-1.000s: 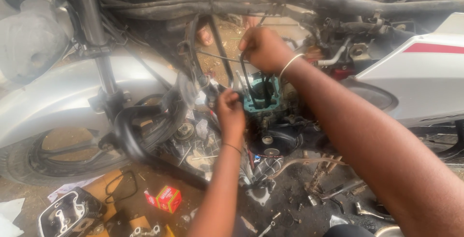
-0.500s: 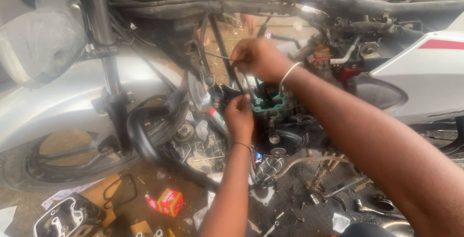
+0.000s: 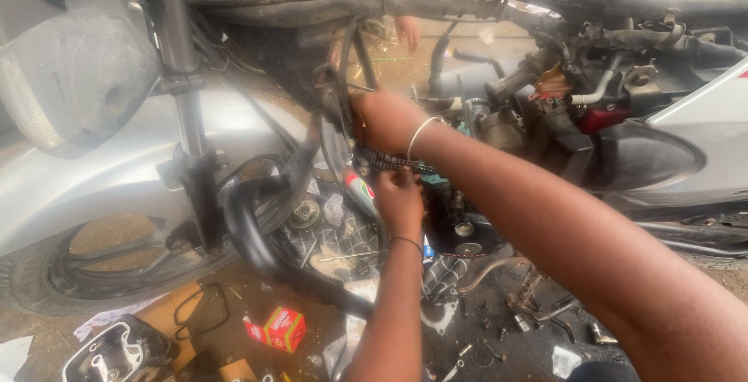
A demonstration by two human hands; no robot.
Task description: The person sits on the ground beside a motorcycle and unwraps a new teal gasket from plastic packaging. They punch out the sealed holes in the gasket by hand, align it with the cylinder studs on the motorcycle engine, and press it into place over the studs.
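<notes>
A stripped motorcycle engine (image 3: 460,226) sits under the black frame tube (image 3: 467,0). My right hand (image 3: 386,117), with a silver bangle on the wrist, is closed on the upper end of a dark chain (image 3: 389,162) beside black cables (image 3: 347,62). Just below it, my left hand (image 3: 399,199), with a thin black band at the wrist, grips the lower part of the same chain. A red and white tool handle (image 3: 358,187) pokes out at that hand's left. My right forearm hides the engine's top.
A black curved pipe (image 3: 253,238) and the front wheel (image 3: 93,273) stand at the left. On the dirt floor lie a red box (image 3: 284,327), a metal cylinder head (image 3: 117,351) and loose springs and bolts (image 3: 538,304). Another person's hand (image 3: 407,31) shows behind the frame.
Both hands have shifted left and closer together. My right hand dropped from the raised cables to the chain, and my forearm now covers the teal engine part.
</notes>
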